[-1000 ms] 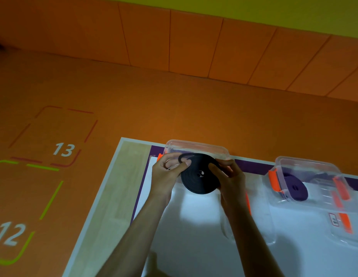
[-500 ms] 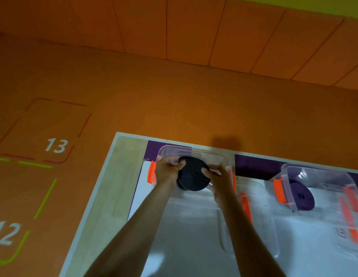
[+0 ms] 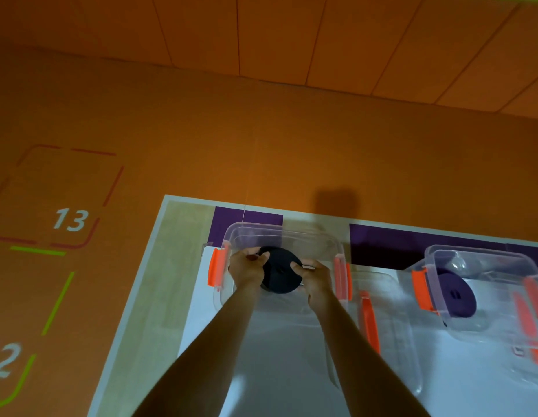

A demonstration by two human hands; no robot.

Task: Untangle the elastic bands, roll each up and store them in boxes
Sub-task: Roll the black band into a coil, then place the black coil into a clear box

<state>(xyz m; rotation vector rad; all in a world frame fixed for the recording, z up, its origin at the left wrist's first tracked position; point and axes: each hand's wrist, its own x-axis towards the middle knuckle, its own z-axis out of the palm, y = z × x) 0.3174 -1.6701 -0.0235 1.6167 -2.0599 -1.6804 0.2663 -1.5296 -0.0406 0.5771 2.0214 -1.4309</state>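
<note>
A rolled black elastic band (image 3: 280,272) sits inside the open clear plastic box (image 3: 287,234) with orange side latches at the far left of the table. My left hand (image 3: 248,267) grips the roll's left edge and my right hand (image 3: 314,279) grips its right edge, both reaching down into the box. A second clear box (image 3: 484,254) to the right holds a rolled purple band (image 3: 455,296).
A clear lid with an orange latch (image 3: 391,335) lies flat between the two boxes. Another lid (image 3: 529,341) lies at the right edge. The white sheet (image 3: 273,371) covers the wooden table (image 3: 159,296). Beyond the table's far edge is orange floor with numbered squares.
Both hands have carried the black roll forward and lowered it into the left box. The view has shifted, so the boxes appear lower and nearer.
</note>
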